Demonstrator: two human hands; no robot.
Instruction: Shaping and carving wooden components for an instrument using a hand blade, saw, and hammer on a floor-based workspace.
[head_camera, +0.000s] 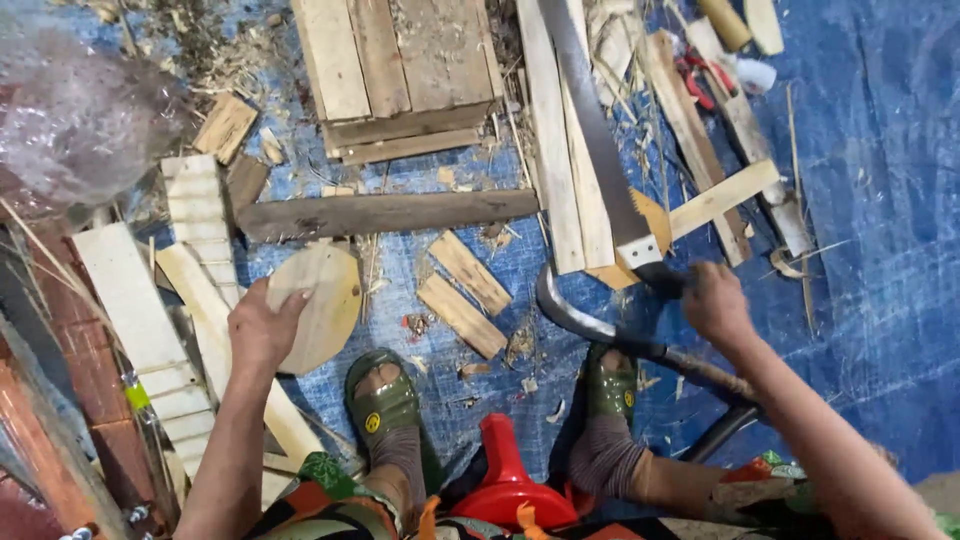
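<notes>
My left hand (262, 325) grips a round wooden disc (325, 300) by its left edge, holding it on the blue tarp. My right hand (716, 303) is closed around the dark handle of a long handsaw (595, 130), whose blade reaches up and away over pale planks. A curved metal crowbar (590, 325) lies just under the saw handle, by my right foot. Both my feet wear green sandals (383, 405), and a red plastic stool (505, 475) shows between my legs.
A dark plank (385, 212) lies crosswise in front of me. A small pallet (400, 75) sits beyond it, with several pale slats (565, 170) to its right. Short offcuts (462, 295) and shavings litter the tarp. White boards (150, 320) lie at left.
</notes>
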